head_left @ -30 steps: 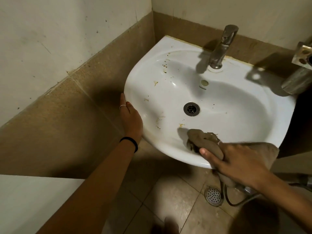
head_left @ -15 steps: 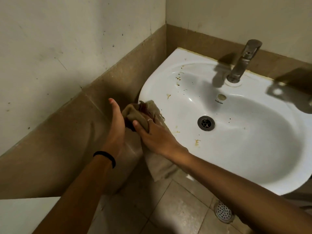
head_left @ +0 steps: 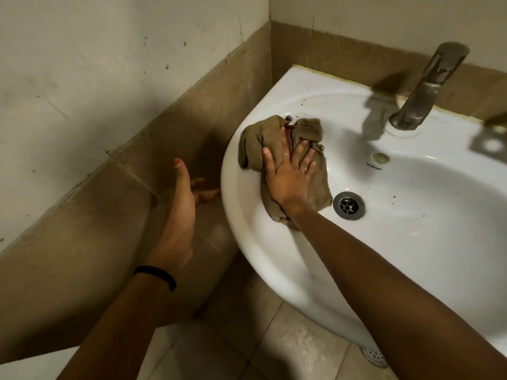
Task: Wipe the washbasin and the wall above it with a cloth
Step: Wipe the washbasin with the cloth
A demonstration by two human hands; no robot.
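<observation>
Centre frame: right hand (head_left: 290, 178), fingers spread flat, presses the cloth (head_left: 277, 138) on the washbasin (head_left: 411, 242) left inner slope; left hand (head_left: 179, 212) empty, fingers loose. Basin-wiping stage; next, sweep toward the drain (head_left: 349, 205).

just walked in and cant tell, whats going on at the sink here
A person is wiping a white washbasin. The right hand presses a brown cloth flat against the basin's left inner side, fingers spread, between the rim and the drain. The left hand is open and holds nothing, beside the basin's outer left edge near the tiled wall. The tap shows no running water. A few dark specks remain in the bowl to the right of the drain.
</observation>
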